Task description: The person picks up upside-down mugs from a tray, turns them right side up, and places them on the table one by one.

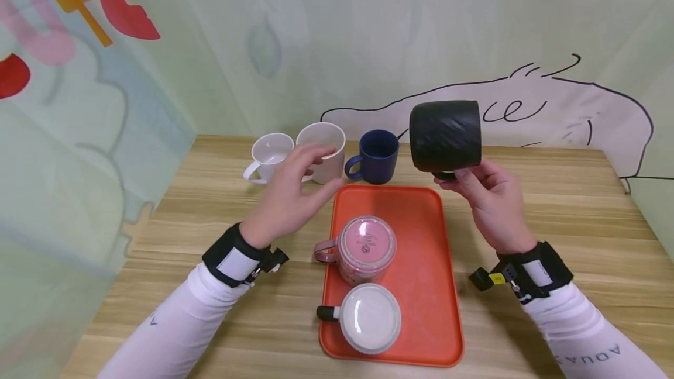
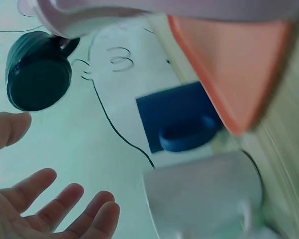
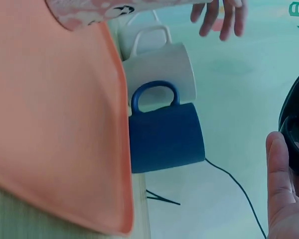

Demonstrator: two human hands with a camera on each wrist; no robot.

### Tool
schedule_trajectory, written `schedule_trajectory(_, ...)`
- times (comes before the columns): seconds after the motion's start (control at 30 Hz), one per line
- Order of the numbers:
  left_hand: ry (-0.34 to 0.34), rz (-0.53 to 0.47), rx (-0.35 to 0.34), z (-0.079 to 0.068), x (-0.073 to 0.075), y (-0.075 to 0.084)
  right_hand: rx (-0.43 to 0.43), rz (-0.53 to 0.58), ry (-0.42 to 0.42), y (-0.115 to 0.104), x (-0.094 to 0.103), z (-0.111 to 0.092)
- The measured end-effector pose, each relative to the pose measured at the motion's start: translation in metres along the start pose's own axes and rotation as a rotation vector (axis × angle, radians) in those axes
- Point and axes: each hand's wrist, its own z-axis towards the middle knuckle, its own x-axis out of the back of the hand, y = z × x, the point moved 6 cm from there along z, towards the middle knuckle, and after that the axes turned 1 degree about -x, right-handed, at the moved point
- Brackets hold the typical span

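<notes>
My right hand point(image 1: 497, 203) grips a black mug point(image 1: 445, 135) by its handle, with the mug tipped on its side in the air beyond the tray's far right corner. In the right wrist view the thumb lies along the black handle point(image 3: 289, 139). My left hand point(image 1: 295, 195) hovers with fingers spread and nothing in them, overlapping a large white mug point(image 1: 323, 139) in the head view. Beside that stand a smaller white cup point(image 1: 270, 154) on the left and a navy blue mug point(image 1: 379, 155) on the right, all upright in a row.
An orange tray point(image 1: 421, 262) lies on the wooden table point(image 1: 568, 203). Upside down on its left side are a pink mug point(image 1: 367, 244) and a white mug with a black handle point(image 1: 370, 317). A printed cloth point(image 1: 210, 34) hangs behind and to the left.
</notes>
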Motion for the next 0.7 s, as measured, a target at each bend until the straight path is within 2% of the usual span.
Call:
schedule_trajectory(0.33,-0.027,0.262,-0.008,-0.023,0.015,-0.015,-0.007,-0.014,0.059,0.004,0.02,0.002)
schedule_trajectory(0.5,-0.015,0.336,-0.058,-0.031,0.02,-0.019,-0.023,-0.069,0.087,0.007,0.029,0.003)
schedule_trajectory(0.7,-0.033,0.417,-0.103,-0.042,0.023,-0.022,-0.048,-0.115,0.115,0.009,0.037,0.005)
